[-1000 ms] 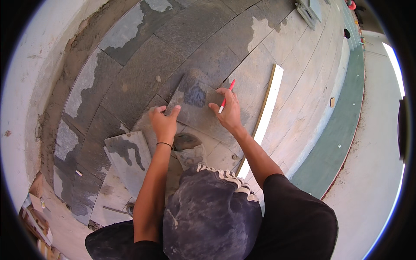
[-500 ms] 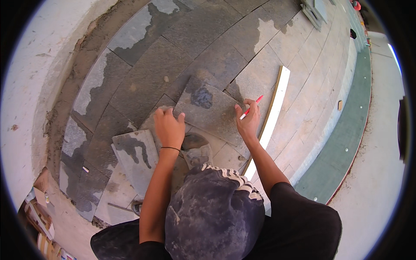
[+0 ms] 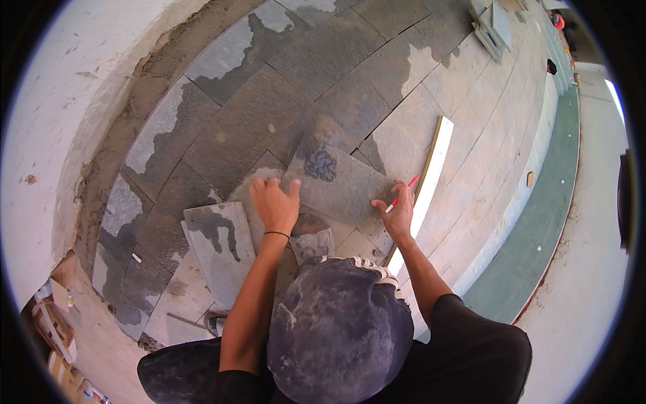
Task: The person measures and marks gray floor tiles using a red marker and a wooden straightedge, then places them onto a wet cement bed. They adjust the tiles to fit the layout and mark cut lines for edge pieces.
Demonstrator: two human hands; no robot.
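A loose grey stone tile (image 3: 350,192) lies skewed over the laid paving in front of me, a dark wet patch near its far left corner. My left hand (image 3: 274,207) is at the tile's left edge, thumb apart from the bent fingers, holding nothing that I can see. At the right end of the tile, my right hand (image 3: 398,217) grips a red and white pen (image 3: 404,192) between its fingers. Its thumb is close to the tile's right corner; whether it touches cannot be told. A long white straightedge (image 3: 434,161) lies just right of that hand.
Stacked loose tiles (image 3: 219,236) with wet streaks lie left of my knees. More tiles (image 3: 493,30) are piled at the far right. A wall (image 3: 50,135) and a dirt gap (image 3: 124,128) run along the left. A green strip (image 3: 531,249) borders the paving on the right.
The view has shifted slightly, so the scene sits a little lower and to the right. Both hands stay by the tile's ends, and the pen remains in my right hand.
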